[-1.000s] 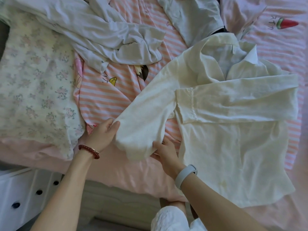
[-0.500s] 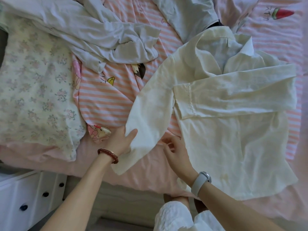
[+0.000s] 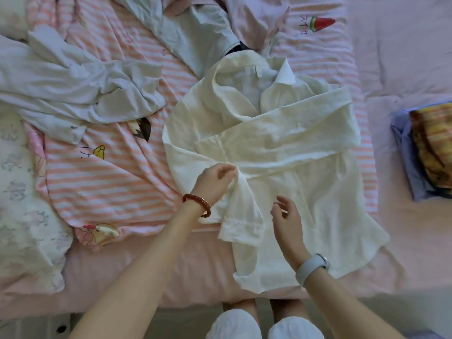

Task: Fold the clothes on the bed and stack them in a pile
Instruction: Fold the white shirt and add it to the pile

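Fingers point(image 3: 230, 171) of the left hand point(image 3: 214, 183) pinch a sleeve point(image 3: 241, 211) of the white shirt point(image 3: 281, 148), which lies at centre frame on the bed point(image 3: 403, 57). Right hand point(image 3: 287, 217) hovers beside the sleeve, fingers loosely curled, holding nothing. Folded clothes point(image 3: 425, 152) sit at right edge.

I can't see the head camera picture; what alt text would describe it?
A person's left hand pinches a sleeve of a cream shirt spread on a pink bed, folding it across the body, while the right hand hovers open beside it. Unfolded clothes lie left; a folded pile sits right.
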